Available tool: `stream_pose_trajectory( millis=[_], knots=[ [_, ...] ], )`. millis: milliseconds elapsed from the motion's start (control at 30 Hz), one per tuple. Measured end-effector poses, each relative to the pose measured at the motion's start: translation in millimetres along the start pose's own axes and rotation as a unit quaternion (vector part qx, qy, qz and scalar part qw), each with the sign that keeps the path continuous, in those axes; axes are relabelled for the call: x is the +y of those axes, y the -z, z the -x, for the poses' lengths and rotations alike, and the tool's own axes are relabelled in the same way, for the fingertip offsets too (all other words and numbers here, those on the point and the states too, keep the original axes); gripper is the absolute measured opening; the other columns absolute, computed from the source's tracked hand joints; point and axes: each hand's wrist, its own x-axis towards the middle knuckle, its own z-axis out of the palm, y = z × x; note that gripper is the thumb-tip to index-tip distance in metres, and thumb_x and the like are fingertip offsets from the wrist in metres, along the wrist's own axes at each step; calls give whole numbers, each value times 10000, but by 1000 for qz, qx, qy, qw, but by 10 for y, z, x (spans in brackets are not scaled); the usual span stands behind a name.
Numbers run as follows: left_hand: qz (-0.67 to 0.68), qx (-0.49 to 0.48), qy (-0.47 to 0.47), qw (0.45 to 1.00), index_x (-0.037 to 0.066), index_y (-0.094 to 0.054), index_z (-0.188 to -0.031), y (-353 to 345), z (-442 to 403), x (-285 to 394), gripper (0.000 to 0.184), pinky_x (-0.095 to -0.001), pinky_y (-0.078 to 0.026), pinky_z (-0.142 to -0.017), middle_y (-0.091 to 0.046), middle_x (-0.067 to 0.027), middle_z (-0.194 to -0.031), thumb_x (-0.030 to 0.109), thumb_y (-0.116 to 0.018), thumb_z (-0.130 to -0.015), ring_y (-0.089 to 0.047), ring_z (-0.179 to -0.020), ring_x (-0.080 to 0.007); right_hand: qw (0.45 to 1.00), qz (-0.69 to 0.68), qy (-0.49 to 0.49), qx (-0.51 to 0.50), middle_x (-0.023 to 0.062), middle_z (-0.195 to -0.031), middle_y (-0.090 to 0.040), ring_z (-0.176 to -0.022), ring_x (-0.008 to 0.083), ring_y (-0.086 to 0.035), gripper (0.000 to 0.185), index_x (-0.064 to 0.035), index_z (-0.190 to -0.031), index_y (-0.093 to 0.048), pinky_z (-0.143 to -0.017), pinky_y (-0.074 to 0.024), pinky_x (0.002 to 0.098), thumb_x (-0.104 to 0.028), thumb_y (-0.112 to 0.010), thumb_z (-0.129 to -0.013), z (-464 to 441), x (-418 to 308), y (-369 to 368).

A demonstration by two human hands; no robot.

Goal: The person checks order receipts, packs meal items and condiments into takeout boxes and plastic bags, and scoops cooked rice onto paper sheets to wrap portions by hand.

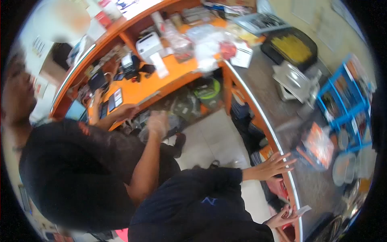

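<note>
My left hand [268, 167] reaches over the metal-trimmed edge of the grey counter [258, 76], its fingers spread and nothing in them. Lower down, my right hand [283, 218] is at the same edge, its fingers closed on a small whitish slip [303, 210] that looks like paper or thin plastic. Beyond my left hand, on the counter, lies a clear plastic bag [318, 146] with something orange in it. Below the counter edge, between my hands, a red item [277, 188] shows on the shelf.
A person in black [80, 173] stands close on the left, with a blurred hand [158, 124] raised. On the counter are a blue rack [350, 101], clear containers [344, 168], a metal tray [296, 78] and a black basin [310, 46]. The orange desk [177, 78] holds a printer [150, 47].
</note>
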Motion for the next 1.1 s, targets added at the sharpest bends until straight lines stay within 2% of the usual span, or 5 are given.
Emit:
stream_pose_trajectory(
  millis=[67, 333, 533, 767, 1100],
  knots=[
    [74, -62, 143, 985, 115, -388, -1334, 442, 573, -269, 632, -544, -182, -1050, -186, -166, -1458, 320, -638, -791, -134, -1355, -350, 996, -13, 65, -66, 159, -1197, -464, -911, 189, -540, 694, -88, -1429, -154, -778, -457, 295, -64, -571, -875, 76, -369, -619],
    [-59, 211, 460, 860, 72, -500, -1161, 2122, 1781, -1229, 386, -446, -311, -987, -440, -142, -1266, 114, -588, -788, -394, -1187, -342, 904, -229, 100, -348, 135, -1188, -472, -738, 93, -491, 736, -60, -1405, -191, -595, -403, 193, 89, -569, -792, 746, -1162, -2627],
    [-63, 388, 433, 811, 58, -517, -1095, 2994, 1461, -1895, 301, -391, -350, -944, -501, -130, -1162, 67, -581, -801, -465, -1104, -301, 844, -226, 106, -475, 137, -1168, -453, -760, 116, -537, 765, -25, -1408, -135, -628, -435, 207, 89, -560, -783, 1174, -1472, -3116],
    [-157, 559, 399, 710, 54, -496, -1128, 3710, 1132, -3260, 339, -318, -370, -858, -515, -67, -1115, 48, -590, -802, -479, -1040, -196, 892, -161, 153, -394, 101, -1169, -481, -751, 92, -508, 755, -66, -1420, -129, -683, -429, 220, 44, -561, -811, 194, -1374, -4117],
    [-251, 632, 499, 537, -33, -400, -1231, 6246, 3017, -4747, 659, -324, -351, -955, -474, -167, -1204, 323, -706, -768, -459, -1126, -244, 839, -161, 179, -488, 114, -1121, -500, -736, 120, -500, 781, -27, -1418, -118, -678, -434, 239, 21, -588, -796, 93, -1924, -5779]
  ],
)
